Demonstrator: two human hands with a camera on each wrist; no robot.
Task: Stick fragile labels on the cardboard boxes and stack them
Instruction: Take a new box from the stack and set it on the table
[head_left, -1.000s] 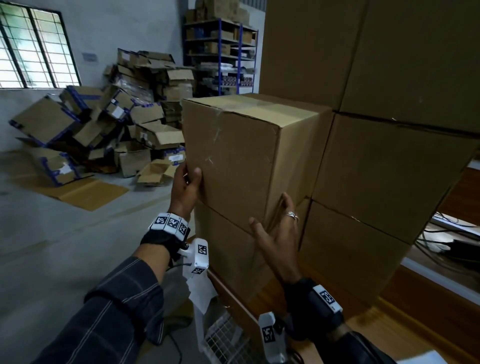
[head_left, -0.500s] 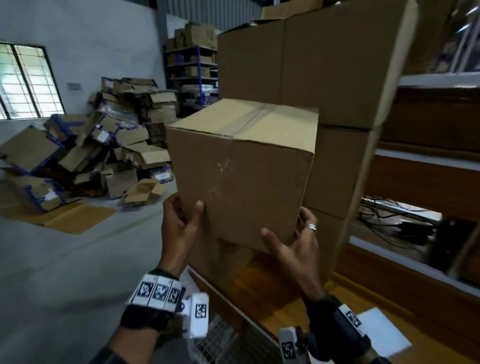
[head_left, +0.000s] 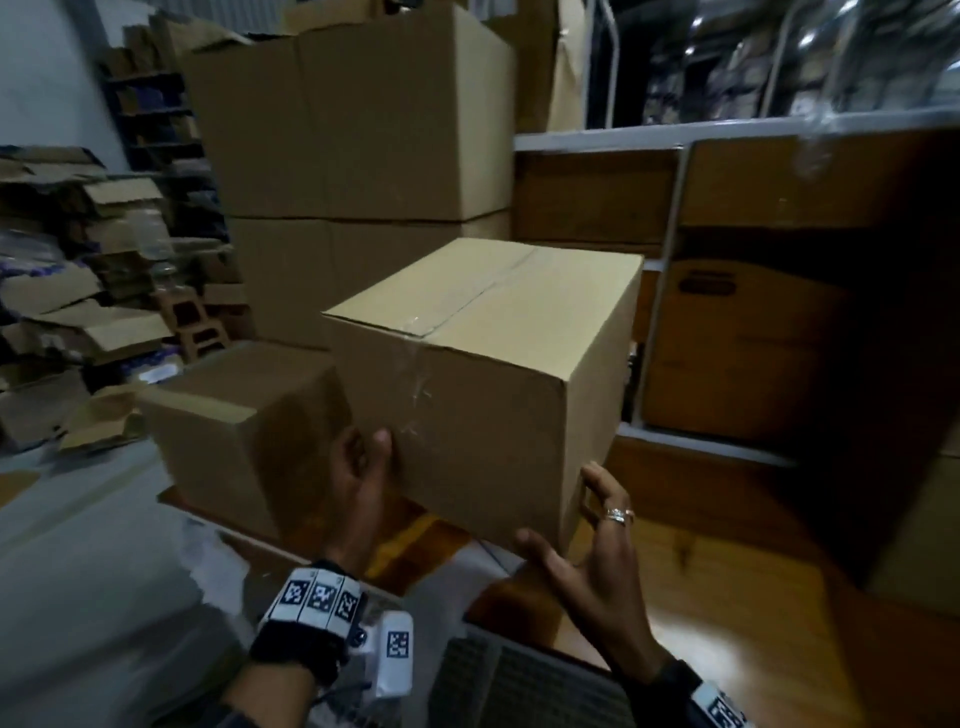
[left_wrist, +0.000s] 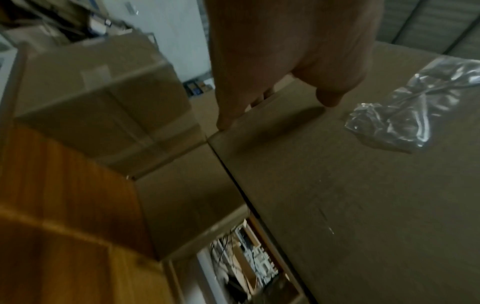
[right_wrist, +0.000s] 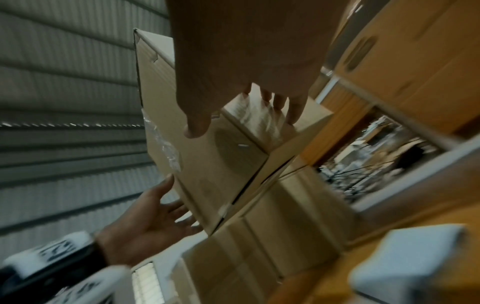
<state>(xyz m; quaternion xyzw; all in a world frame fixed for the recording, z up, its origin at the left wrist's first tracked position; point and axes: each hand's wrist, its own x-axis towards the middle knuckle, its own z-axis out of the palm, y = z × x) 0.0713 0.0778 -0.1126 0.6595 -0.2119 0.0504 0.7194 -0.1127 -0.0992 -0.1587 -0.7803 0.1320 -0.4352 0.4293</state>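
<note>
A plain brown cardboard box (head_left: 483, 374), its top seam sealed with clear tape, hangs in the air in front of me, tilted, with no label on the faces I see. My left hand (head_left: 363, 478) grips its lower left edge, thumb on the front face and fingers round behind. My right hand (head_left: 587, 540) holds the lower right corner, thumb on the front, fingers up the side. In the left wrist view the left hand (left_wrist: 272, 82) clasps the box (left_wrist: 337, 195) edge. In the right wrist view the right hand (right_wrist: 233, 82) clamps the box (right_wrist: 207, 164) corner, and the left hand (right_wrist: 153, 216) supports it.
A lower box (head_left: 244, 426) stands on the wooden table (head_left: 727, 597) just left of the held one. A tall stack of boxes (head_left: 353, 156) rises behind. Shelving with a handled carton (head_left: 737, 353) is to the right; a heap of flattened cartons (head_left: 78, 312) lies far left.
Both hands have lifted the box off the stack and carried it right and toward me, tilting it. My view has swung right toward the shelving.
</note>
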